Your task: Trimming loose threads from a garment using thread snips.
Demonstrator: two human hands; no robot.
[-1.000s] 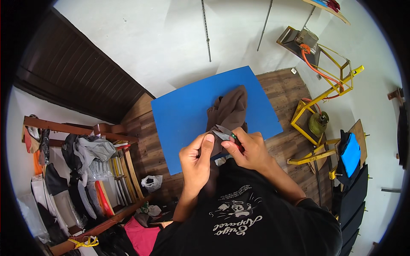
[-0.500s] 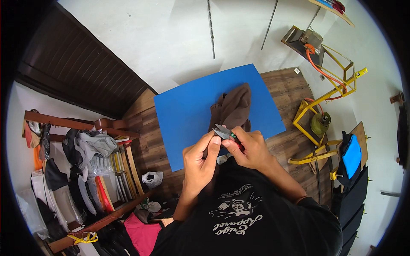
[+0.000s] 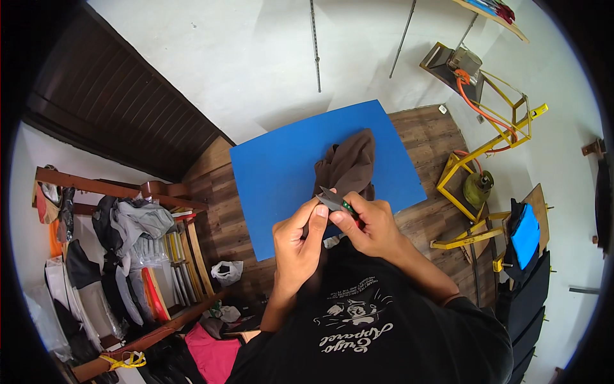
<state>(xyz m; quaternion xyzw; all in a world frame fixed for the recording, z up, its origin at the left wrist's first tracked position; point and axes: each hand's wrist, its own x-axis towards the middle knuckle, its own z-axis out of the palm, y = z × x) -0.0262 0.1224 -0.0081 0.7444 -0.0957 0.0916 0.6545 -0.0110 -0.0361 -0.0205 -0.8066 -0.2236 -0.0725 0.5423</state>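
Thread snips with grey pointed blades [image 3: 330,201] and a partly green handle sit in my right hand [image 3: 372,224], its fingers closed round the grip. The blades point up and left, their tips close together. My left hand [image 3: 298,240] is pinched just left of the blades, thumb and forefinger almost touching them. A crumpled brown garment [image 3: 352,160] lies on the blue tabletop [image 3: 275,173] and runs down to my fingers. The left hand seems to grip its near edge, though my fingers mostly hide that part.
Left of the table, a wooden rack [image 3: 185,256] holds folded clothes and packets. A white plastic bag [image 3: 227,272] lies on the floor. To the right stand a yellow metal frame [image 3: 467,157], a green gas cylinder [image 3: 478,189] and a bright blue folded cloth [image 3: 525,235].
The snips' blades have drawn closer together. Both hands stay in nearly the same place, and the garment lies as before.
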